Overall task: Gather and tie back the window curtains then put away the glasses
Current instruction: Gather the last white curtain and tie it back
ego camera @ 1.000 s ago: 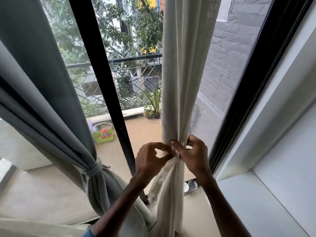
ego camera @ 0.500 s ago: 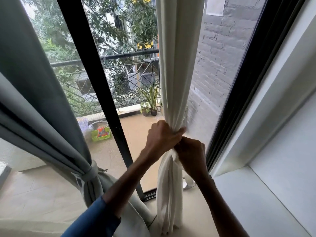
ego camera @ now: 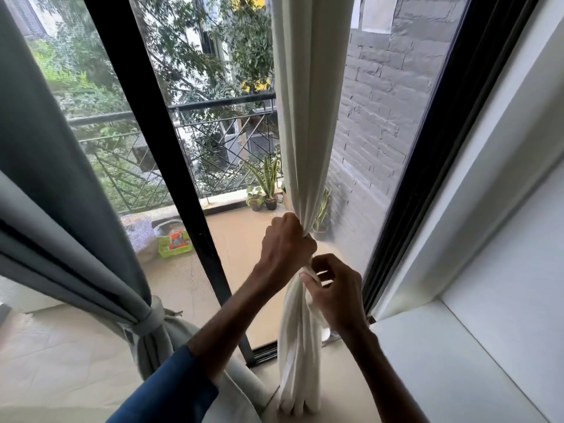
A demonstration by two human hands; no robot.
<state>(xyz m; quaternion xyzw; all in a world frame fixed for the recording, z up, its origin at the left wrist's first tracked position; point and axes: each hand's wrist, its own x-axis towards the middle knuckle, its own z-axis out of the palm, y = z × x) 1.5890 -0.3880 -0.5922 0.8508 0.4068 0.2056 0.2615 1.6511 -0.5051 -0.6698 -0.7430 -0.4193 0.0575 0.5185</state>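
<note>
Two curtains are seen: grey curtain (ego camera: 61, 209) bound by one tie (ego camera: 154, 315), white curtain (ego camera: 308, 102) gripped by the left hand (ego camera: 285, 244) and pinched just below by the right hand (ego camera: 337, 296).

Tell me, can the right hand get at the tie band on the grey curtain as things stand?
Probably not. The right hand pinches the cream curtain, and the left hand and its forearm lie between it and the tie band on the grey curtain.
</note>
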